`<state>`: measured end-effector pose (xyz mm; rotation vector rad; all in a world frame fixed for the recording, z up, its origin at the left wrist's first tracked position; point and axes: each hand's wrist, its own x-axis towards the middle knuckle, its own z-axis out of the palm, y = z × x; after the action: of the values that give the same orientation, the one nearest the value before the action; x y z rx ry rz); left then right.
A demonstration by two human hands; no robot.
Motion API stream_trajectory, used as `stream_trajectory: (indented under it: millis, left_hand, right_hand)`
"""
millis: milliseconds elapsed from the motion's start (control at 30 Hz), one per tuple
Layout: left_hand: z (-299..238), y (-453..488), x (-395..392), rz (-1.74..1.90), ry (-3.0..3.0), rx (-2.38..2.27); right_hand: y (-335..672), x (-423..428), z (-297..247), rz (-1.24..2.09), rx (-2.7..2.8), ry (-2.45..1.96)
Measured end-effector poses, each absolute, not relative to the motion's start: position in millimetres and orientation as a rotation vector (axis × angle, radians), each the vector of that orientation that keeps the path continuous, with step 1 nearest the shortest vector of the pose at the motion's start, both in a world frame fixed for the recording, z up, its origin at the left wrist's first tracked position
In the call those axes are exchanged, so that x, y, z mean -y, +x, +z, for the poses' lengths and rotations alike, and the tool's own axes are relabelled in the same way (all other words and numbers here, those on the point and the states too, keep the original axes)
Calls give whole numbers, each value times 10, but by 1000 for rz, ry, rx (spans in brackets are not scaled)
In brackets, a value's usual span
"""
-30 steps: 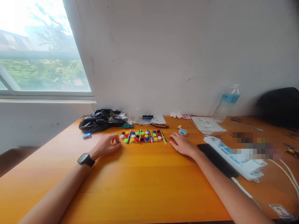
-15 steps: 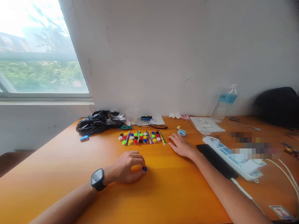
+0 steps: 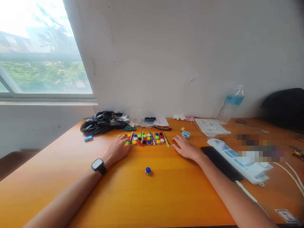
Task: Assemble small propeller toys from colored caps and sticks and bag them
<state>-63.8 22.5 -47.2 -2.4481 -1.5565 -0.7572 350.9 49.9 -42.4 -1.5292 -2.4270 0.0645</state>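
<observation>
A small round pot with a blue lid (image 3: 148, 171) stands alone on the wooden table, between my forearms. My left hand (image 3: 118, 147), with a watch (image 3: 98, 165) on its wrist, is at the left end of rows of small colourful-lidded pots (image 3: 148, 141). Its fingers are stretched out and partly cover the leftmost pots; whether they touch them is unclear. Among those pots lie bundles of thin coloured sticks (image 3: 153, 138). My right hand (image 3: 184, 147) lies flat on the table with fingers apart, holding nothing, just in front of a round white-and-blue container (image 3: 185, 135).
A black plastic bag (image 3: 99, 123) and a small blue packet (image 3: 88, 138) are at back left. On the right are a black phone-like slab (image 3: 222, 163), a white power strip (image 3: 234, 158) with cables, papers (image 3: 211, 126) and a clear bottle (image 3: 229, 106) by the wall.
My left hand has let go of the blue-lidded pot and moved forward and left to the rows of pots. The right hand stays in place; the view has shifted slightly.
</observation>
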Motion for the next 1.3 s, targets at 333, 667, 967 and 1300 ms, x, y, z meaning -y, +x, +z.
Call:
stream_trajectory:
  millis: [333, 667, 967, 1300]
  left_hand:
    - [-436, -561, -230, -716, -2395, 1622]
    - [-509, -572, -281, -712, -2332, 1675]
    - [-508, -578, -268, -768, -2190, 1682]
    - [-365, -404, -62, -1185, -2278, 1270]
  right_hand:
    - [3516, -512, -436, 65, 2420, -1519]
    - [3543, -562, -497, 44, 2430, -1504]
    - [3542, -559, -497, 50, 2424, -1502]
    - [3340, -415, -275, 69, 2228, -1327]
